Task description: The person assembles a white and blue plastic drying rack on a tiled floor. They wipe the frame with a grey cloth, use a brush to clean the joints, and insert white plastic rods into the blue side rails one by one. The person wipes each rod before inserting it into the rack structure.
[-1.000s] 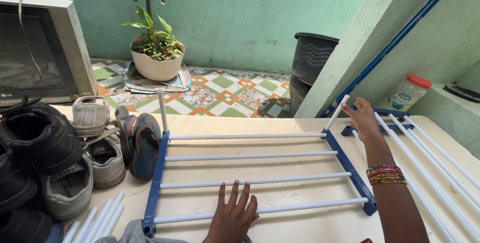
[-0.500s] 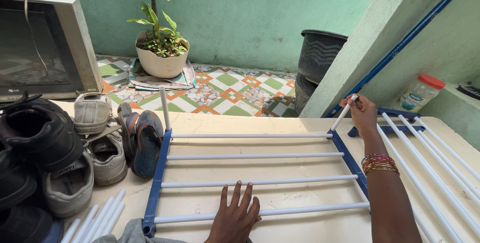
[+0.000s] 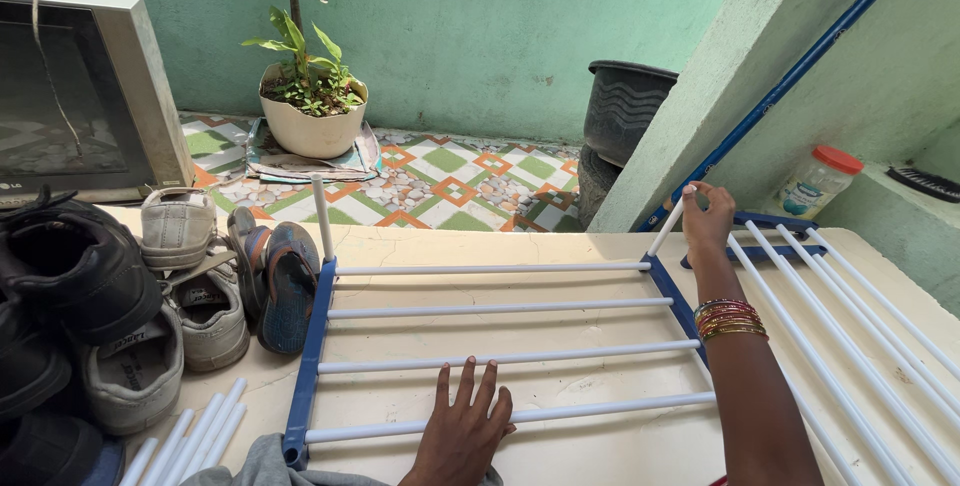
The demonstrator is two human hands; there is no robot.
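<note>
Two hands on rack [image 3: 500, 356] atop cream table [image 3: 560, 246]: left hand [image 3: 463, 431] spread flat, right hand [image 3: 708, 218] pinching white tube [image 3: 668, 222].

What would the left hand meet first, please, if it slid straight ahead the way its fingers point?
The left hand lies flat on the nearest white rod, fingers pointing away from the person. Going straight on, it would likely meet the next white rod of the blue-sided rack first.

a rack frame [image 3: 500, 336] lies flat on a table [image 3: 600, 456], shoes [image 3: 150, 296] piled to its left, a second rack [image 3: 850, 316] to its right. behind the table, a potted plant [image 3: 310, 116] stands on the floor, a television [image 3: 70, 86] at far left.
</note>
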